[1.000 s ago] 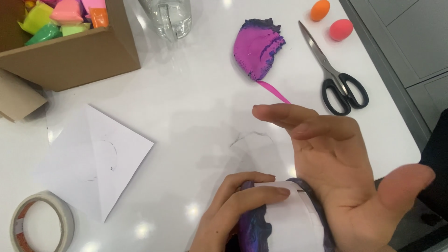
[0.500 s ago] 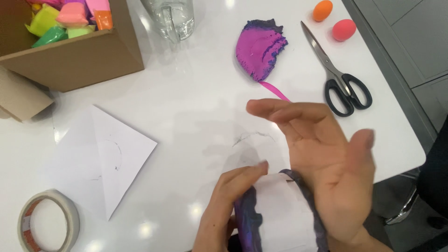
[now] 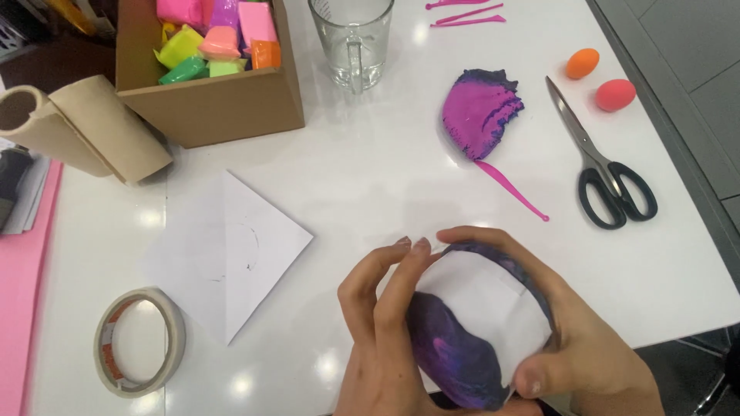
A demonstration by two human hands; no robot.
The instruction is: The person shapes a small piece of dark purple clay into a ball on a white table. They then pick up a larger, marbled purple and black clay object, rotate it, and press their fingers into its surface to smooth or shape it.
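The left hand [image 3: 385,323] and the right hand [image 3: 570,339] both close around a white paper cylinder [image 3: 482,308], so it keeps its round shape. A purple clay sheet [image 3: 451,354] lies wrapped on its outside, and the left fingertips [image 3: 412,248] press the top edge. This work is low on the white table [image 3: 370,177]. Farther away lie a folded paper [image 3: 231,250], a tape roll [image 3: 139,339], 1 clay lump [image 3: 479,112] and scissors [image 3: 605,173].

Both hands, left hand [image 3: 385,331] and right hand [image 3: 570,339], around a purple clay-edged white disc [image 3: 482,316]
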